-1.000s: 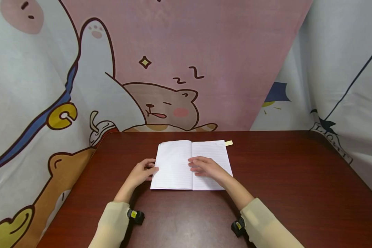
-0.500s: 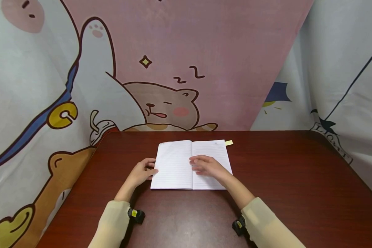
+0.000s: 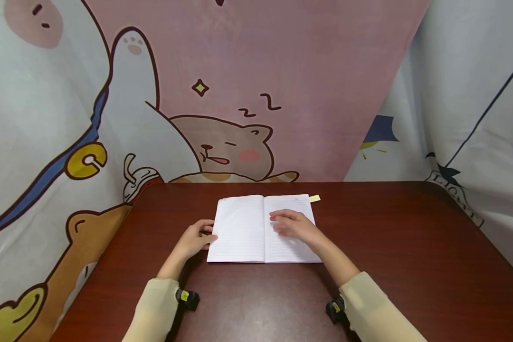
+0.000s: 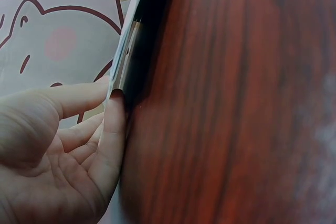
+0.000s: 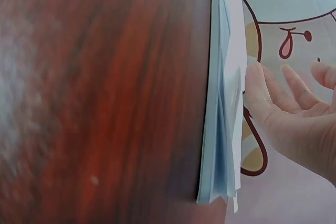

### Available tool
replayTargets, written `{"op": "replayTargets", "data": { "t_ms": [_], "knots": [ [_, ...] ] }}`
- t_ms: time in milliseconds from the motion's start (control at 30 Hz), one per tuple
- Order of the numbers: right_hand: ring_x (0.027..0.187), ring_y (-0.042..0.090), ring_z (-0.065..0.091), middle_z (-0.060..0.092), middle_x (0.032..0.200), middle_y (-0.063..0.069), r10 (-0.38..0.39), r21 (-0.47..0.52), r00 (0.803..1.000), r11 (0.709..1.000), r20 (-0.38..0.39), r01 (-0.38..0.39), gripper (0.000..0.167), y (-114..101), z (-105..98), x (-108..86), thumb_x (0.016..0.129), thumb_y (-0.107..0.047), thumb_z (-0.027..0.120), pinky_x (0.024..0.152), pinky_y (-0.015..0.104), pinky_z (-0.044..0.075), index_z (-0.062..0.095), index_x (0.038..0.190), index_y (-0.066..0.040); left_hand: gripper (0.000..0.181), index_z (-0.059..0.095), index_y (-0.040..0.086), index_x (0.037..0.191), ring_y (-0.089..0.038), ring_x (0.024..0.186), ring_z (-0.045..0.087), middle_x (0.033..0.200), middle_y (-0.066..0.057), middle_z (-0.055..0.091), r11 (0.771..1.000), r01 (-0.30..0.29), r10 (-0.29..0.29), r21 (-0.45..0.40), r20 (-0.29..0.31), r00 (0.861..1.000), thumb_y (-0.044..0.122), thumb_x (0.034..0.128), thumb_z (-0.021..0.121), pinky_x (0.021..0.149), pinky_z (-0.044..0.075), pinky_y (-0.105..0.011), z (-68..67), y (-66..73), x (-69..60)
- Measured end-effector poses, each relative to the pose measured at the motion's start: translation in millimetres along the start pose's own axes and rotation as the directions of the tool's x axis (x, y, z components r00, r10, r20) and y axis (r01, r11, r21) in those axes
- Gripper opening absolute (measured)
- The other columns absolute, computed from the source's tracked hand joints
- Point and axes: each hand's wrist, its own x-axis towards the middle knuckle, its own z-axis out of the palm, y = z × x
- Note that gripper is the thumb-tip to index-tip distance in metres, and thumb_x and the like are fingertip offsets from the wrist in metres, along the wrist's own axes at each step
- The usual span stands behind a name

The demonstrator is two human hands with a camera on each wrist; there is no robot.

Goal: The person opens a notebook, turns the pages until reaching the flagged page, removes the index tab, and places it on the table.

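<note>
An open lined notebook (image 3: 239, 228) lies on the table with both white pages facing up. My left hand (image 3: 194, 240) pinches its left edge, thumb on the page and a finger under the cover, as the left wrist view shows the hand (image 4: 63, 150) at the notebook's edge (image 4: 125, 66). Over the right page hovers my right hand (image 3: 297, 225), its fingers loosely bent and holding nothing. In the right wrist view that hand (image 5: 294, 116) is above the notebook's slightly fanned pages (image 5: 228, 98). A pale yellow tab (image 3: 315, 198) sticks out at the upper right corner.
The dark red-brown wooden table (image 3: 389, 247) extends around the notebook. Behind it hangs a cartoon-printed cloth (image 3: 316, 95), with white cloth (image 3: 474, 95) on the right side. A small black wrist camera (image 3: 188, 299) is strapped to the left sleeve, another (image 3: 335, 311) to the right.
My right hand has lifted a little and moved right, from the notebook's middle fold to over the right page. The left hand and the notebook stay in place.
</note>
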Motion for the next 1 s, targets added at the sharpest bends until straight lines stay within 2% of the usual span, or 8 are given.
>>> {"op": "replayTargets", "data": {
  "t_ms": [233,500,1000],
  "knots": [
    [0.129,0.045,0.053,0.047,0.146,0.032,-0.03,0.0,1.0,1.0,-0.001,0.03,0.046,-2,-15,-1.7,0.106,-0.019,0.045,0.109,0.05,0.046,0.044,0.142,0.009,0.047,0.053,0.0,0.138,-0.017,0.086,0.062,0.122,-0.021,0.061,1.0,-0.003,0.003,-0.006,-0.002,1.0,0.007,0.0933,0.067,0.075,0.061,-0.035,0.2,-1.5,0.5],
    [0.13,0.046,0.052,0.048,0.144,0.032,-0.047,-0.021,0.996,0.999,-0.073,0.046,0.045,-2,-28,-3.5,0.105,-0.018,0.047,0.107,0.051,0.047,0.046,0.141,0.01,0.048,0.052,0.0,0.138,-0.017,0.086,0.061,0.123,-0.021,0.061,1.0,-0.004,0.004,-0.006,0.003,1.0,0.008,0.0937,0.067,0.074,0.061,-0.035,0.1,-2.8,1.0],
    [0.129,0.044,0.053,0.048,0.144,0.032,-0.045,-0.039,0.987,0.998,-0.156,0.04,0.045,7,-47,-7.3,0.104,-0.016,0.048,0.108,0.05,0.046,0.045,0.14,0.011,0.047,0.053,0.0,0.138,-0.017,0.086,0.06,0.122,-0.02,0.061,1.0,-0.001,0.001,-0.009,0.003,1.0,0.007,0.0939,0.067,0.075,0.061,-0.035,-0.2,-1.5,0.3]
  ]
}}
